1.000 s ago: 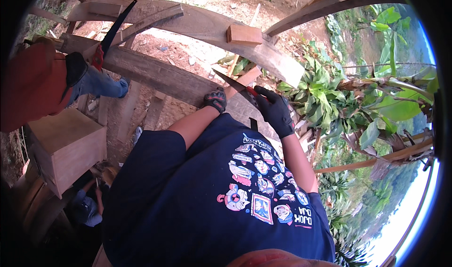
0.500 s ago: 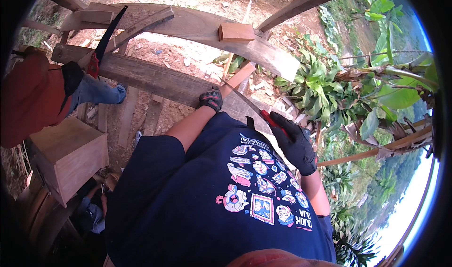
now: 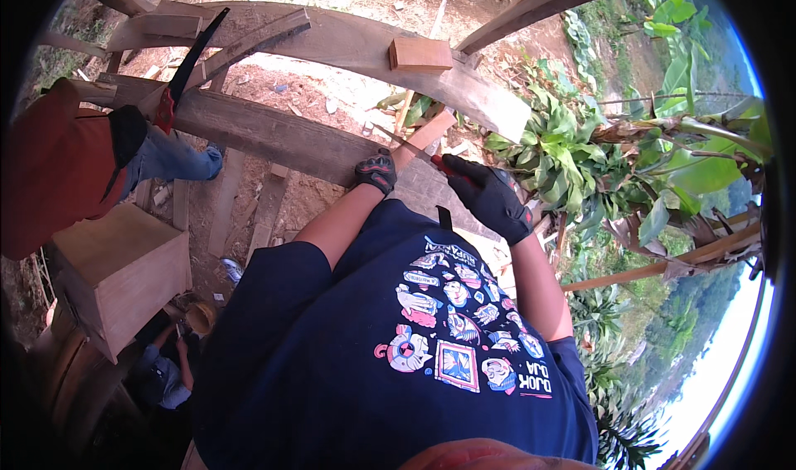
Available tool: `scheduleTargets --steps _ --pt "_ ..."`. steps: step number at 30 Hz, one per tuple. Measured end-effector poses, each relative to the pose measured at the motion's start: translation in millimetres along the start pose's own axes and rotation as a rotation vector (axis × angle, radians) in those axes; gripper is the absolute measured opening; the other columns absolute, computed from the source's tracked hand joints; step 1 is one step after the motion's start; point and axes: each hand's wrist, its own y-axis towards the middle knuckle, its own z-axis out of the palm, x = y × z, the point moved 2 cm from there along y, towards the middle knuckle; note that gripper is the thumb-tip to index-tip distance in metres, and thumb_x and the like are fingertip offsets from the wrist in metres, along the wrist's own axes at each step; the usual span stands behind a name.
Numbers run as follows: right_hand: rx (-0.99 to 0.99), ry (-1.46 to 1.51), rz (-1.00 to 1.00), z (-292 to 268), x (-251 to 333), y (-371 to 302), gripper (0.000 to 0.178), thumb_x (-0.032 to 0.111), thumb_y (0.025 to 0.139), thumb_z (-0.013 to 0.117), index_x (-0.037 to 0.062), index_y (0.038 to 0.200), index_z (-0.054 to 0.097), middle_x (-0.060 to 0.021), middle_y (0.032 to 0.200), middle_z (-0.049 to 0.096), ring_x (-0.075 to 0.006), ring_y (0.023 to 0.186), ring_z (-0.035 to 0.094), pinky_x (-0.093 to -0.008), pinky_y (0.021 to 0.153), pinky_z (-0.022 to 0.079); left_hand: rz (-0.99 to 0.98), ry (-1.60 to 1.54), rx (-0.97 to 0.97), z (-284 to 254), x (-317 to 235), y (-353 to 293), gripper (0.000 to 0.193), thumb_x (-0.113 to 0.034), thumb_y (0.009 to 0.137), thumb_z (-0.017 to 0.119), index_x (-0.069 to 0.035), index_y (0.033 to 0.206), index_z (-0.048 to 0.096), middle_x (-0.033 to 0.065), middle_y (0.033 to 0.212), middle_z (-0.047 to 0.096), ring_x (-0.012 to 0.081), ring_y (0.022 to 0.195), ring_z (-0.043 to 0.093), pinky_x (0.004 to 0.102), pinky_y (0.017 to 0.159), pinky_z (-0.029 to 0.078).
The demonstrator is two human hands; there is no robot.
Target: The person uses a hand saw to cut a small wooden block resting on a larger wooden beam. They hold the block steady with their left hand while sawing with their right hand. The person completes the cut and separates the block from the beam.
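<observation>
Black-gloved right hand (image 3: 491, 198) clasps red-handled handsaw (image 3: 441, 165).
Curled black-gloved left hand (image 3: 376, 172) holds reddish-brown wooden strip (image 3: 434, 129) jutting past grey-brown plank's (image 3: 274, 130) edge.

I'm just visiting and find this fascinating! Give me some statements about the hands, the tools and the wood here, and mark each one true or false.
1. The right hand holds a red-handled saw. True.
2. Both hands are bare. False: both wear dark gloves.
3. The left hand is at one end of a light wooden strip. True.
4. The short wooden block lies on the ground. False: it rests on the far plank.
5. A second saw, over to the left, has a dark blade. True.
</observation>
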Motion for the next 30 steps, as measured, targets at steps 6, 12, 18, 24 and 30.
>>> scheduleTargets --steps 6,12,18,24,30 --pt "-0.056 0.014 0.106 -48.0 -0.9 -69.1 0.042 0.026 0.105 0.069 0.0077 0.143 0.072 -0.0169 0.127 0.080 -0.0321 0.116 0.078 -0.0413 0.100 0.059 -0.017 -0.008 0.013 -3.8 3.3 -2.0 0.038 -0.028 0.096 0.064 -0.003 0.124 0.065 0.0184 0.107 0.081 0.0372 0.099 0.081 0.0540 0.084 0.063" --pt "-0.098 0.153 0.339 -65.8 9.6 -123.2 0.044 0.021 0.102 0.073 0.0055 0.142 0.073 -0.0108 0.090 0.078 -0.0095 0.068 0.059 -0.0312 0.069 0.052 -0.027 -0.009 0.062 -13.3 -0.6 -5.5 0.044 -0.032 0.095 0.066 -0.002 0.127 0.068 0.0184 0.112 0.080 0.0374 0.102 0.080 0.0535 0.086 0.063" --pt "-0.162 -0.112 0.333 -91.2 -19.2 -193.2 0.040 0.018 0.096 0.074 0.0056 0.134 0.077 -0.0171 0.105 0.083 -0.0243 0.083 0.079 -0.0390 0.077 0.059 -0.018 0.006 0.204 -25.5 3.7 2.6 0.056 -0.041 0.093 0.068 -0.006 0.137 0.068 0.0200 0.127 0.077 0.0375 0.116 0.076 0.0526 0.098 0.060" --pt "-0.350 -0.061 0.454 -88.9 -74.5 -226.7 0.041 0.022 0.098 0.073 0.0049 0.134 0.077 -0.0193 0.129 0.079 -0.0326 0.122 0.076 -0.0401 0.105 0.056 -0.095 0.008 0.319 -49.3 0.6 3.0 0.070 -0.053 0.089 0.071 -0.013 0.146 0.066 0.0176 0.146 0.070 0.0368 0.134 0.067 0.0501 0.113 0.054" --pt "-0.432 0.175 0.391 -53.0 -82.2 -218.9 0.040 0.021 0.099 0.075 0.0035 0.135 0.076 -0.0153 0.109 0.082 -0.0259 0.092 0.078 -0.0384 0.087 0.058 -0.145 -0.041 0.303 -65.5 16.3 16.3 0.083 -0.049 0.082 0.082 -0.008 0.150 0.057 0.0213 0.147 0.067 0.0384 0.135 0.067 0.0497 0.115 0.053"
